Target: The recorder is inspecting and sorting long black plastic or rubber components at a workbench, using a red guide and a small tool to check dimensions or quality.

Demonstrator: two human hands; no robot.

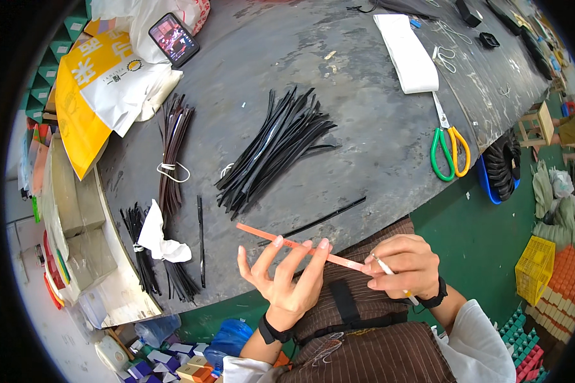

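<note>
A narrow, flat orange strip (345, 262) slants across in front of me, just over the table's near edge. My left hand (287, 281) grips it near its middle with the fingertips, the other fingers partly spread. Its right end meets the fingers of my right hand (406, 265), which also holds a slim white pen-like tool (383, 265) with a thin tip. Whether the right fingers pinch the strip too, I cannot tell. A single black strip (316, 220) lies on the table just beyond the orange one.
On the grey table (351, 127) lie a bundle of black strips (271, 153), tied brown strips (174, 153) and darker bundles beside white cloth (160, 236). Green-and-yellow-handled scissors (450, 143), a white band (407, 54), a phone (173, 39) and plastic bags (118, 89) lie farther off.
</note>
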